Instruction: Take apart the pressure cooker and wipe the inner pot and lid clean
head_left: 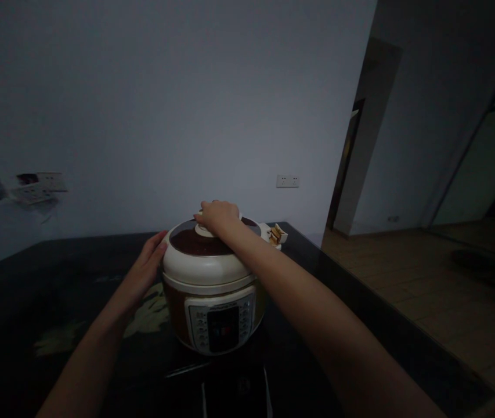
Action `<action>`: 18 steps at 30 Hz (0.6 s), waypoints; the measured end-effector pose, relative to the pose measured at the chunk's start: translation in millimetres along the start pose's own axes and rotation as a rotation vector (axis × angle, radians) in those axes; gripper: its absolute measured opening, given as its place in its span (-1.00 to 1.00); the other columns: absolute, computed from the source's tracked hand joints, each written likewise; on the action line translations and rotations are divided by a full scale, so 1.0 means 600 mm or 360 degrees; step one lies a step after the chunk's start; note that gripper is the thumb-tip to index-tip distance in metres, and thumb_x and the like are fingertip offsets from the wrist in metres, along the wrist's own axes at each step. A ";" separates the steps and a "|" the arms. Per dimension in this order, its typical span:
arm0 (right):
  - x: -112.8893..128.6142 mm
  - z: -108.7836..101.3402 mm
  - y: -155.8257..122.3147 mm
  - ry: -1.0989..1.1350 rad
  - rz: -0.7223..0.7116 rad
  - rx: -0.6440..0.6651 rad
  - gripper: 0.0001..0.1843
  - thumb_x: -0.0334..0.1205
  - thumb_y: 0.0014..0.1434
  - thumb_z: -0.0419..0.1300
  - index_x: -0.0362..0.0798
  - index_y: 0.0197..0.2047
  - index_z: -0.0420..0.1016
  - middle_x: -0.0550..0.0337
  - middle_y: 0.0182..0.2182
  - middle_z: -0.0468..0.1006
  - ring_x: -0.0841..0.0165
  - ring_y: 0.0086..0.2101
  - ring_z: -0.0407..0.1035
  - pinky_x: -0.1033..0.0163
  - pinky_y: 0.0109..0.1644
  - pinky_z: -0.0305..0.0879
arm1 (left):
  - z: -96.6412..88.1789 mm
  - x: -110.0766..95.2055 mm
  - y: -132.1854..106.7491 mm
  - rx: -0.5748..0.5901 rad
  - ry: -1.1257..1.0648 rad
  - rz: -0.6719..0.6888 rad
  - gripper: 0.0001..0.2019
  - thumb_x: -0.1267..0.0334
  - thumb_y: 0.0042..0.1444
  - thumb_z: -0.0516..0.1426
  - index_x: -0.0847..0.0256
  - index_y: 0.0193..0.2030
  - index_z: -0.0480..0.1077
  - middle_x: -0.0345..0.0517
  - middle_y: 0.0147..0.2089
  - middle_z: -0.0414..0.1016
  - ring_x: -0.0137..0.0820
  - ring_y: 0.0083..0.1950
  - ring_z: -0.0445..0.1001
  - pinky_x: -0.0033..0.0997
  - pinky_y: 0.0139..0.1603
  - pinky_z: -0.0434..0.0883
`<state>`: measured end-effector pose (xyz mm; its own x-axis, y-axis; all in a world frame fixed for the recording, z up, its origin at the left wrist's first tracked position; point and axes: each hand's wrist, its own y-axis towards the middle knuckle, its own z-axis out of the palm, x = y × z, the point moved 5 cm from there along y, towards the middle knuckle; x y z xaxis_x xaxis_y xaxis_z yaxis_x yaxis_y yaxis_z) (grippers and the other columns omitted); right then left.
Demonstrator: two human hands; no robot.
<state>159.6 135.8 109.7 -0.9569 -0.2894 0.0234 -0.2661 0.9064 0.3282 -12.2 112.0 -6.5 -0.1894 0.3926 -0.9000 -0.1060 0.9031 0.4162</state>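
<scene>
A white and brown electric pressure cooker [212, 271] stands upright on a dark table [312, 348], its control panel [223, 322] facing me. On top sits its lid, with a dark brown centre. My right hand [219, 216] is closed over the lid handle [205, 230]; the fingertips are mostly hidden behind the hand. My left hand [151, 253] lies against the left side of the lid's white rim, fingers fairly straight and thumb towards me. At the cooker's right rear juts a small white side part [277, 234] with brownish patches.
A pale wall [212, 104] rises just behind the table, with a white socket plate [288, 182] on it. More sockets [40, 187] are at the left. A dark flat object [236, 392] lies before the cooker. Tiled floor [373, 261] extends to the right.
</scene>
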 end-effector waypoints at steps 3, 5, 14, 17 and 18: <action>0.000 0.000 0.001 0.0010 -0.0004 0.0008 -0.53 0.03 0.31 0.03 -0.07 0.12 0.42 -0.17 0.10 0.47 0.06 0.06 0.40 -0.05 0.02 0.36 | 0.001 -0.003 0.000 -0.0014 -0.0001 -0.0021 -0.37 -0.20 0.10 0.08 0.15 0.20 0.32 0.05 0.28 0.34 -0.06 0.31 0.26 -0.10 0.33 0.18; 0.000 0.001 0.002 0.0017 -0.0007 0.0004 -0.54 0.02 0.31 0.03 -0.09 0.12 0.43 -0.18 0.10 0.47 0.06 0.06 0.40 -0.04 0.02 0.36 | 0.002 -0.005 -0.001 -0.0009 0.0001 -0.0020 -0.36 -0.19 0.11 0.07 0.17 0.22 0.30 0.07 0.29 0.32 -0.07 0.33 0.25 -0.10 0.35 0.14; 0.005 -0.002 -0.001 0.0041 0.0107 -0.0021 -0.58 -0.07 0.31 0.04 -0.15 0.08 0.46 -0.23 0.06 0.50 0.06 0.04 0.42 -0.05 -0.01 0.38 | 0.003 -0.006 -0.003 0.0035 0.0032 0.0019 -0.36 -0.20 0.13 0.05 0.16 0.23 0.27 0.08 0.33 0.27 -0.09 0.36 0.19 -0.13 0.37 0.10; 0.008 -0.003 0.000 0.0047 0.0159 -0.0024 -0.59 -0.09 0.31 0.04 -0.17 0.08 0.46 -0.23 0.05 0.51 0.06 0.03 0.43 -0.07 -0.03 0.39 | 0.003 -0.005 -0.001 0.0033 0.0055 0.0015 -0.35 -0.18 0.15 0.03 0.20 0.25 0.25 0.12 0.34 0.26 -0.08 0.36 0.20 -0.09 0.36 0.10; 0.009 -0.003 0.001 0.0047 0.0168 -0.0025 -0.60 -0.10 0.32 0.04 -0.16 0.07 0.47 -0.22 0.06 0.50 0.07 0.02 0.43 -0.07 -0.03 0.39 | 0.003 -0.006 -0.001 0.0031 0.0074 0.0014 -0.35 -0.17 0.16 0.02 0.22 0.25 0.25 0.14 0.33 0.26 -0.08 0.35 0.20 -0.08 0.36 0.11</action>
<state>154.7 134.2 111.5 -0.9757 -0.2014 0.0862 -0.1616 0.9274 0.3373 -9.7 110.1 -3.8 -0.2356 0.3926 -0.8890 -0.0853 0.9029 0.4213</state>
